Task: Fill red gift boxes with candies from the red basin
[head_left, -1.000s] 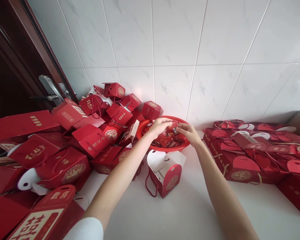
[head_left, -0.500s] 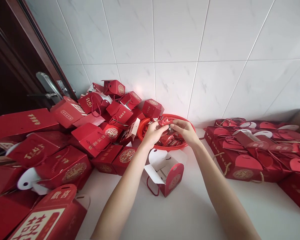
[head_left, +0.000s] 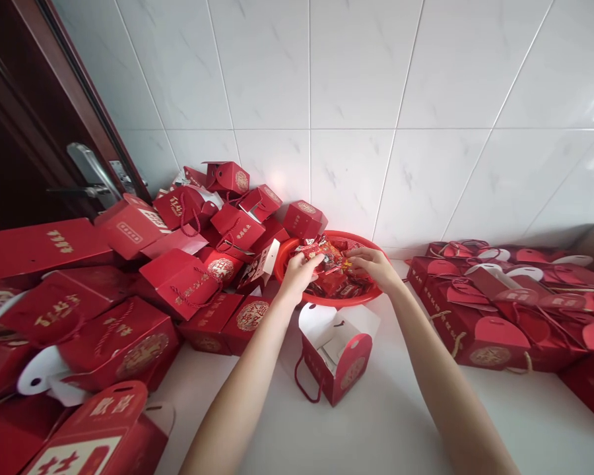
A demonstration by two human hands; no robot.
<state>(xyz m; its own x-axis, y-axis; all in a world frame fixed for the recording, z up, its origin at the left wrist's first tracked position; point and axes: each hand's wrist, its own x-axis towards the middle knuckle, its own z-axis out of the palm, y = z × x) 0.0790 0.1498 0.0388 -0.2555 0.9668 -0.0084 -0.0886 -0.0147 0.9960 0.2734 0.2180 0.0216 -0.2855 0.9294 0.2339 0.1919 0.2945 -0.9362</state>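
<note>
A red plastic basket holds a heap of red-wrapped candies. Over its left side, my left hand is closed with thumb and fingers on a red-wrapped candy. My right hand reaches into the basket's right side, fingers bent together at a small candy with a yellow wrapper; the fingertips are partly hidden among the wrappers. In front of the basket, between my forearms, an open red gift box stands upright with white inner flaps spread and a red cord handle hanging at its left.
Many red gift boxes are piled on the left, up against the wall and a dark door. More red boxes with cord handles stand in rows on the right. White wall tiles rise behind the white table.
My hands, close together over the basket before, are now farther apart. My right hand has moved lower into the candies. The view has shifted slightly.
</note>
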